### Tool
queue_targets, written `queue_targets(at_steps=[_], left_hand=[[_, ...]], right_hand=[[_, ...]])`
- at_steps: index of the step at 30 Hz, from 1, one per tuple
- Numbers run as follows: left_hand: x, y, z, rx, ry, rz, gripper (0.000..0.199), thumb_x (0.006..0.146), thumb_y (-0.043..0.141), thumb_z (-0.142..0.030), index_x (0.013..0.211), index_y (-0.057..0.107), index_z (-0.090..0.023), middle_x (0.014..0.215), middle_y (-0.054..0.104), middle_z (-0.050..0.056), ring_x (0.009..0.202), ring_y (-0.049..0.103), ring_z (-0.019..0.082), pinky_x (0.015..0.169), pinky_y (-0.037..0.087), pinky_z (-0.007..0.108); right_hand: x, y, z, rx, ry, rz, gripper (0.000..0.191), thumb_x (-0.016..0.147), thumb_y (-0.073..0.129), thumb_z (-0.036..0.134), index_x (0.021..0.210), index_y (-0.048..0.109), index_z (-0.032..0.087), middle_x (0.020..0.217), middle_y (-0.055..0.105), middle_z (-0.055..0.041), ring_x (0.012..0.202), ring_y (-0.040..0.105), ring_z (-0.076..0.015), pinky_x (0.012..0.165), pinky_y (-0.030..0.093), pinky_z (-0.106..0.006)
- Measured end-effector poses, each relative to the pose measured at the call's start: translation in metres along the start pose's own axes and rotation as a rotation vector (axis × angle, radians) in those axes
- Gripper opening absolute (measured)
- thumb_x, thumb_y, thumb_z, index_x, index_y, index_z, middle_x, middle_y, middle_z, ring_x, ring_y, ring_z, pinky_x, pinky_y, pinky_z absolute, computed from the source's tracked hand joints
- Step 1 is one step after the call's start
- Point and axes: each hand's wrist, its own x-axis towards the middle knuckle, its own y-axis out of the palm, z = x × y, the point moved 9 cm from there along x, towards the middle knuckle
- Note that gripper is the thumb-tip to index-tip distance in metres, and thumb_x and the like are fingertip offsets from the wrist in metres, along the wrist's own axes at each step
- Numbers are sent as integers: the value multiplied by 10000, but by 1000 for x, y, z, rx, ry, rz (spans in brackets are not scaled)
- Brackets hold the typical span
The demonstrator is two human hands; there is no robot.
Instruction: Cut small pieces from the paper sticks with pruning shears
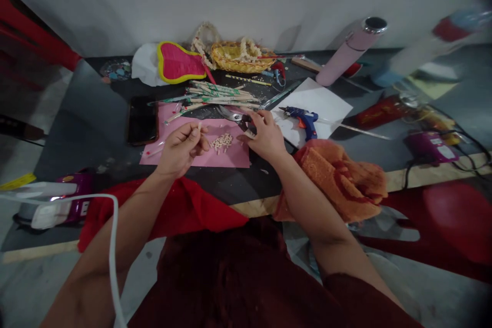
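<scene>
My left hand (184, 146) is closed in a pinch above the pink sheet (180, 159), with a small pale stick piece (199, 126) between thumb and fingertip. Opposite it, my right hand (267, 134) is wrapped round the dark handles of a pair of pruning shears (230, 116), whose metal blades point left. Between the hands lies a pile of short cut pale stick pieces (222, 142) on the pink sheet. Behind the shears, a bundle of pale sticks in green-printed wrappers (219, 93) lies across the table.
A phone (143, 120) lies left of the sheet. On white paper to the right rests a blue glue gun (302, 117). An orange towel (342, 179) hangs over the front edge. A yellow basket (242, 64), pink flask (348, 54) and pink-and-yellow fan-shaped piece (180, 63) stand behind.
</scene>
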Motion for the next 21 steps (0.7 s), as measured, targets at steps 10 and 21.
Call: queue_targets(at_steps=[10,21], left_hand=[[-5,16,7,387,112,105,225,874,538,-357,865,632,-153,806,681,54,549,462,74,525,365,216],[-16,38,17,1066,143,291,159,884,462,-262,884,609,-201,694,668,-13,632,609,128,623,426,238]], right_hand=[[-2,-23,8,57,-68,-156,263,909,462,396,1000,633,217,1126,580,-107,1094,473,-289,895,398,-474],[-37,24,74,1033,-199,551,446,926,378,554,818,569,167,651,455,34,583,400,-82,530,327,-220]])
